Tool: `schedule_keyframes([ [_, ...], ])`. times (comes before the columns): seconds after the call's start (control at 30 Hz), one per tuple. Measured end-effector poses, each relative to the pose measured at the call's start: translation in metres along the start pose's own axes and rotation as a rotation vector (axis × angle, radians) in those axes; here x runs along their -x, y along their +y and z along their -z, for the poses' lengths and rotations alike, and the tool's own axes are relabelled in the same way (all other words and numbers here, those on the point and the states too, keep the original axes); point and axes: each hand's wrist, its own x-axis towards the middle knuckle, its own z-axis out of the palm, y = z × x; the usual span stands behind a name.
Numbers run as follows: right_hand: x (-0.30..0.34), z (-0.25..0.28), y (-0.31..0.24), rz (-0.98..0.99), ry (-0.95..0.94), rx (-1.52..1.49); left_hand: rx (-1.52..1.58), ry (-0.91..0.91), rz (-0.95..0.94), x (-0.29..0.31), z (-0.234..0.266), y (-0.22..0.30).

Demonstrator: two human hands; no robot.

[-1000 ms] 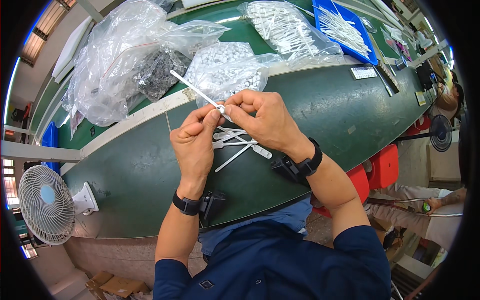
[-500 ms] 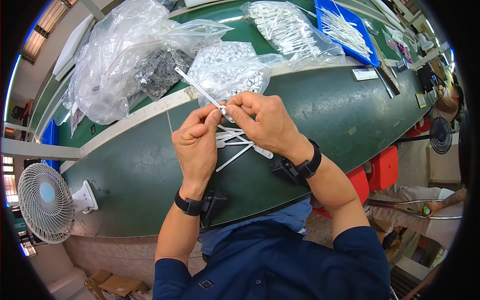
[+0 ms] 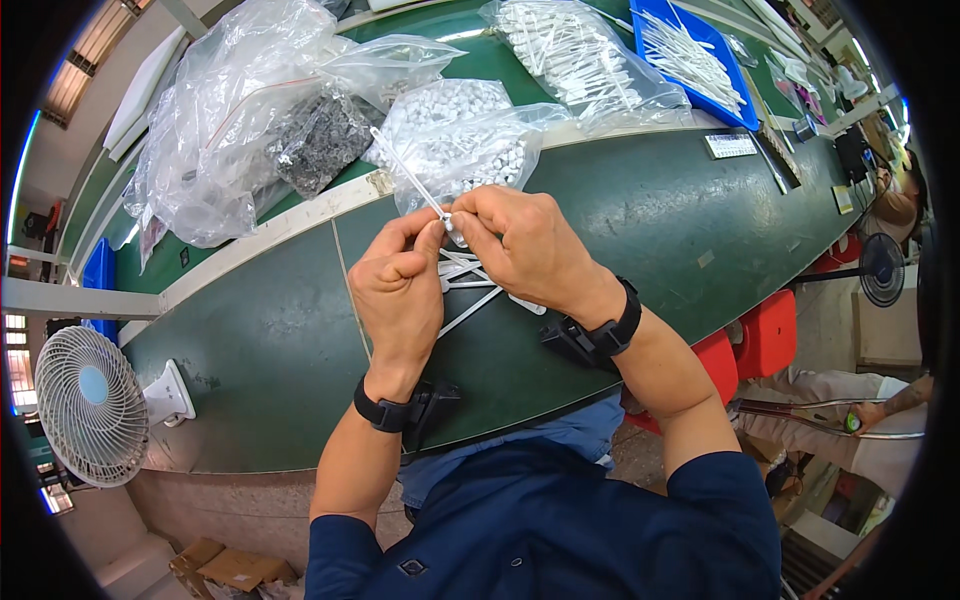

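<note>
Pinched between the fingertips of both hands is a thin white plastic stick (image 3: 408, 172), slanting up and to the left. My left hand (image 3: 402, 285) is closed on its lower end from the left. From the right, my right hand (image 3: 530, 245) grips at the same end, where a small light-coloured piece shows between the fingertips; its kind I cannot make out. Several similar white sticks with wider flat ends (image 3: 470, 314) lie crossed on the green table under my hands, partly covered by them. Just beyond my fingers rests a clear bag of small white parts (image 3: 450, 135).
Large clear plastic bags (image 3: 240, 120), one with dark parts (image 3: 318, 145), fill the back left. A bag of white sticks (image 3: 570, 65) and a blue tray (image 3: 748, 118) of sticks stand at the back right. A white fan (image 3: 92, 400) is at left, red stools (image 3: 768, 332) at right.
The upper end of the stick has swung slightly to the right. My left hand has shifted a little rightward, while the right hand has hardly moved.
</note>
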Motion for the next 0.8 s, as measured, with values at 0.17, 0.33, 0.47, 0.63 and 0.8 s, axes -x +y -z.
schedule_keyframes([
  [0.17,-0.003,0.009,-0.014,-0.219,-0.076,-0.103,0.016,-0.018,0.074,-0.002,0.003,0.003],
  [0.33,-0.009,0.012,-0.002,-0.591,-0.225,-0.510,0.353,-0.054,0.392,-0.011,0.013,-0.002],
  [0.47,-0.010,0.015,-0.006,-0.638,-0.244,-0.643,0.382,-0.063,0.438,-0.014,0.016,0.000],
  [0.63,-0.010,0.015,-0.002,-0.655,-0.260,-0.675,0.392,-0.055,0.454,-0.013,0.014,0.004],
  [0.8,-0.011,0.016,-0.005,-0.673,-0.261,-0.679,0.397,-0.056,0.440,-0.013,0.015,0.005],
])
